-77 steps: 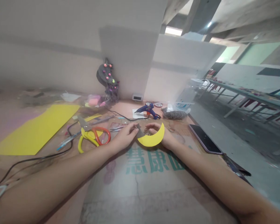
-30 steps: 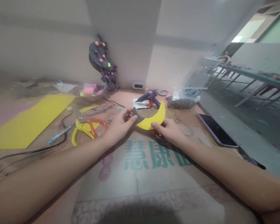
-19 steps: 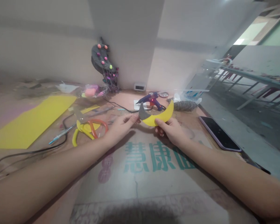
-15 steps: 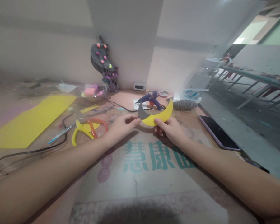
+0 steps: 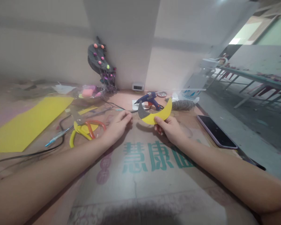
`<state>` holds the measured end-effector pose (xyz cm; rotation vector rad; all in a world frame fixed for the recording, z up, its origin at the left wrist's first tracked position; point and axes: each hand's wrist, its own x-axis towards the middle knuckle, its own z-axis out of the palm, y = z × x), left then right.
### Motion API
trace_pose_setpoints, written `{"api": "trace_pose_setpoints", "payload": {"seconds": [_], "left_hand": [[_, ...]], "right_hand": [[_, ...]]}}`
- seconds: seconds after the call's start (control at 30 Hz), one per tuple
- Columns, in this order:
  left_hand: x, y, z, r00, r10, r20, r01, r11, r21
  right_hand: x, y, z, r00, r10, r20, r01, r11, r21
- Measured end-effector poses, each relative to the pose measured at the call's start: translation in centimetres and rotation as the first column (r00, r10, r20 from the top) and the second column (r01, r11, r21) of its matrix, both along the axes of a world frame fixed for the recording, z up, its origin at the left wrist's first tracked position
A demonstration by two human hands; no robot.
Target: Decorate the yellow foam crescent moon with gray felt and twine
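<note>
My right hand pinches a yellow paper crescent between thumb and fingers, above the table. Grey yarn covers the crescent's left end. A short gap to the left of that end is my left hand, its fingers curled and pressed together; whatever they may hold is too small to make out. Behind the crescent lies a blue glue gun. A grey yarn bundle rests to its right. Scissors with yellow and orange handles lie beside my left forearm.
Yellow sheet lies at the left, near a black cord and a blue-tipped pen. A grey crescent ornament with pompoms leans on the wall. A phone sits near the right edge. Printed sheeting covers the front.
My left hand has come away from the yarn-covered end of the crescent and moved left. My right hand keeps its hold. The whole view has shifted slightly.
</note>
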<state>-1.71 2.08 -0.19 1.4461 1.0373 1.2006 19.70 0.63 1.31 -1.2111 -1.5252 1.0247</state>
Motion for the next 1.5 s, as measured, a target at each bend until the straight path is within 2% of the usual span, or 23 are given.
{"api": "trace_pose_setpoints", "payload": {"seconds": [0.07,0.13,0.23,0.37,0.5,0.67,0.8,1.07,1.33,1.5], "left_hand": [[-0.1,0.3,-0.2,0.984,0.061,0.165,-0.051,0.996,-0.067],[-0.1,0.4,-0.2,0.969,0.077,0.233,-0.058,0.994,-0.088],[-0.2,0.2,0.2,0.987,0.032,0.157,-0.028,0.999,-0.029],[-0.3,-0.2,0.6,0.995,0.031,-0.093,-0.027,0.999,0.044],[-0.3,-0.5,1.0,0.976,0.005,-0.219,0.003,0.999,0.033],[-0.2,-0.6,1.2,0.977,-0.034,-0.213,0.047,0.997,0.057],[-0.2,-0.6,1.2,0.959,-0.035,-0.282,0.055,0.996,0.063],[-0.2,-0.6,1.1,0.955,-0.047,-0.293,0.07,0.995,0.067],[-0.1,-0.8,1.5,0.969,0.004,-0.248,0.001,1.0,0.023],[-0.1,-0.6,1.4,0.966,-0.002,-0.259,0.015,0.999,0.049]], "right_hand": [[0.1,0.1,-0.1,1.0,-0.001,-0.01,0.001,1.0,0.001],[0.2,0.2,-0.2,1.0,-0.004,-0.012,0.004,1.0,0.003],[0.2,0.3,-0.2,1.0,0.007,-0.009,-0.007,1.0,0.008],[0.1,0.1,-0.1,1.0,0.016,0.006,-0.016,1.0,0.011],[0.0,0.0,0.0,1.0,0.015,0.017,-0.015,1.0,0.0],[0.1,0.2,-0.5,0.997,0.034,0.063,-0.032,0.999,-0.028],[0.0,0.2,-0.7,0.99,0.059,0.132,-0.054,0.998,-0.042],[0.2,0.2,-0.9,0.972,0.094,0.213,-0.09,0.996,-0.029],[0.1,0.3,-0.8,0.978,0.085,0.189,-0.083,0.996,-0.022],[0.2,0.5,-0.9,0.986,0.011,0.167,-0.007,1.0,-0.023]]}}
